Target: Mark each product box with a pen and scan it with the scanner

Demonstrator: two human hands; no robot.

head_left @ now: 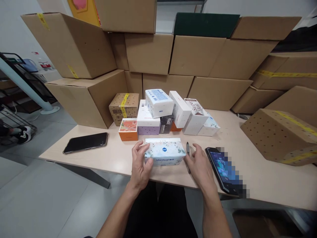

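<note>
A pack of tissues (164, 150), white with pale blue leaf print, lies flat near the table's front edge. My left hand (141, 165) grips its left end, the thumb on the front face and the fingers over the top corner. At the other end, my right hand (200, 165) is open, thumb and forefinger apart, the thumb close to the pack's corner; whether it touches I cannot tell. A dark pen (188, 150) lies between that hand and the pack, partly hidden by the hand. Right of it is a phone-like device (220, 172) with a lit screen, partly pixelated.
Behind the pack stand small boxes: an orange box (128, 130), a speckled carton (124, 107), several white boxes, and another tissue pack (159, 103) on top. A black phone (86, 143) lies left. Large cardboard boxes (148, 53) wall the back; a dotted carton (279, 135) sits right.
</note>
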